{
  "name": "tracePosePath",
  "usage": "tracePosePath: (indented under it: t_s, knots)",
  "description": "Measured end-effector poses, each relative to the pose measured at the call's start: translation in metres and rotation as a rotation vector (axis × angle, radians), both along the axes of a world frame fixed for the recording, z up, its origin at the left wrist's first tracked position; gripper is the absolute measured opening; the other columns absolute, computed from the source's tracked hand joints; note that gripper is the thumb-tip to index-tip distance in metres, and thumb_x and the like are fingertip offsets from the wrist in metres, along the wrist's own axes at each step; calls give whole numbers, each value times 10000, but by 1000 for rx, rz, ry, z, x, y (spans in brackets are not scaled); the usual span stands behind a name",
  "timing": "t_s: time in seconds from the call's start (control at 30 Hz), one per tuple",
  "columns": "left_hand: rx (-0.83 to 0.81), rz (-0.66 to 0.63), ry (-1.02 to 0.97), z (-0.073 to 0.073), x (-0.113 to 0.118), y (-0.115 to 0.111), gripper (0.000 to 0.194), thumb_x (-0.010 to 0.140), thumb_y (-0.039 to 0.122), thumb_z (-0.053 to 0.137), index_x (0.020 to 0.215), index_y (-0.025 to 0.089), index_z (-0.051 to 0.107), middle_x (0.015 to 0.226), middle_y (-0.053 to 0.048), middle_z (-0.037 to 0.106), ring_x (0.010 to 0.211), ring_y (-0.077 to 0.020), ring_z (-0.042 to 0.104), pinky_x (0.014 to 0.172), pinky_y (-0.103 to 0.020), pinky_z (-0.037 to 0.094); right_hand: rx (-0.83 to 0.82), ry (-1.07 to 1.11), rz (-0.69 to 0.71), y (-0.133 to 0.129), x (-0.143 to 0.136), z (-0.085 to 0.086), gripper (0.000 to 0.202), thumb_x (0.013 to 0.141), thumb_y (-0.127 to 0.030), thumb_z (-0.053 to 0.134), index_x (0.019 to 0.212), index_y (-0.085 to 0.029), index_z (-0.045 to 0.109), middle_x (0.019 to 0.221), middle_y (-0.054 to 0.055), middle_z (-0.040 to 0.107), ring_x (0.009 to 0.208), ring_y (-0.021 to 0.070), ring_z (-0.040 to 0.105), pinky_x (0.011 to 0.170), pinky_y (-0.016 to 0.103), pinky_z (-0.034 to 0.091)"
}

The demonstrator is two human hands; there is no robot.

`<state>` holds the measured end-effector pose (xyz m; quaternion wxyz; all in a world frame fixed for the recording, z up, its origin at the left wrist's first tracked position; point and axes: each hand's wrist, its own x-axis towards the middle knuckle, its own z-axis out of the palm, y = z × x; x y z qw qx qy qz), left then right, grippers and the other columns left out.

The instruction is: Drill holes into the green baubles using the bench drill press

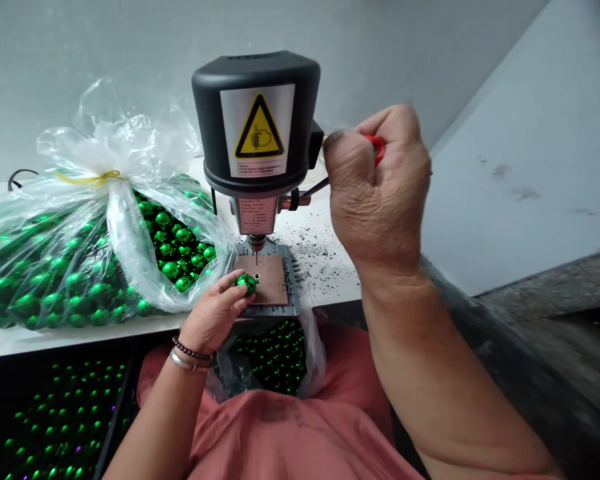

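Note:
A shiny green ball is pinched between the thumb and fingers of my left hand, just over the brown board on the drill press base. Behind and slightly right of the ball, the thin drill bit points down above a small hole in the board. My right hand is raised at the right of the drill press, its fingers wrapped round the red-ended feed lever. Most of the lever's grip is hidden by the fingers.
On the white table, a clear plastic bag tied with yellow string holds many green balls; its torn side gapes toward the drill. Dark shavings lie right of the base. Another bag of green balls sits at my lap, and a dark tray stands lower left.

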<state>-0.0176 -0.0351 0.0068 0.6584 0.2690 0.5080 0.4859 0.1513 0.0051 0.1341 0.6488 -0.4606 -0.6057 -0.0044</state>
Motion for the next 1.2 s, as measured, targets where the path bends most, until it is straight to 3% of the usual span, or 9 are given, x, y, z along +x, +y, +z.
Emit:
tracePosePath:
  t_s: [0.1,0.2,0.37,0.5,0.73,0.93,1.2]
  knots:
    - [178,-36,380,-12,2,7,501,696,236,641,1174,146,519,1099,-91,621,937,-178,604,881,-348,475,-4,10,0,0,1,-1,194,802,-267,450,669,-210,321,595,-50,286,538,61,267,533,210,321]
    - [338,-68,775,-21,4,17,487,710,284,626,1164,135,530,1141,-114,612,1039,-223,572,927,-380,442,-4,11,4,0,1,-2,186,799,-274,457,677,-203,335,594,-51,304,534,57,274,528,205,331]
    - [360,-140,1075,-15,9,28,424,730,305,591,1116,130,574,1054,-102,657,982,-231,604,889,-378,455,-32,3,-11,-2,2,-3,199,790,-285,490,679,-219,339,585,-50,319,518,69,291,498,208,329]
    - [381,-209,1153,-10,12,30,384,735,314,579,1087,164,608,1035,-75,672,955,-226,615,863,-360,465,-32,-5,-8,-3,4,-4,207,794,-288,497,679,-220,338,586,-50,320,518,68,295,506,212,330]
    - [450,-225,1215,-13,14,34,432,725,302,593,1127,144,610,1124,-85,642,1030,-222,590,935,-345,438,-19,-11,19,-2,4,-3,209,805,-309,478,686,-201,345,584,-57,327,528,53,282,524,206,317]
    - [441,-278,1156,-14,11,40,459,711,329,614,1143,173,616,1132,-66,647,1056,-222,586,957,-351,425,-50,-6,30,-6,4,-4,206,807,-322,485,699,-200,359,582,-65,320,515,42,289,542,196,344]
    - [480,-273,1190,-20,10,39,471,722,353,615,1159,178,610,1110,-69,662,1004,-221,613,902,-330,454,-4,-45,-87,-22,1,-28,143,772,-242,501,703,-211,380,577,-68,356,486,41,326,500,192,343]
